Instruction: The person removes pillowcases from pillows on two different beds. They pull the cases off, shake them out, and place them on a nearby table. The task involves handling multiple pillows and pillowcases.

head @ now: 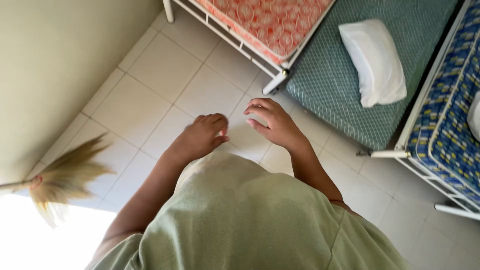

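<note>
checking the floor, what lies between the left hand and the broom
Only bare pale tiled floor lies between the left hand and the straw broom in the head view.

Ahead of the left hand [200, 137] and the right hand [275, 125], which hang empty and close together, bare tiled floor [165, 80] runs open up to the white bed frame [240, 47] carrying the orange patterned mattress [270, 20]. Right of the right hand, the green mattress [340, 85] with its white pillow [375, 60] lies low on the floor, and beyond it the blue patterned bed [450, 120] blocks passage. Left of the left hand the floor stays open as far as the straw broom [65, 175] near the wall [55, 65].
</note>
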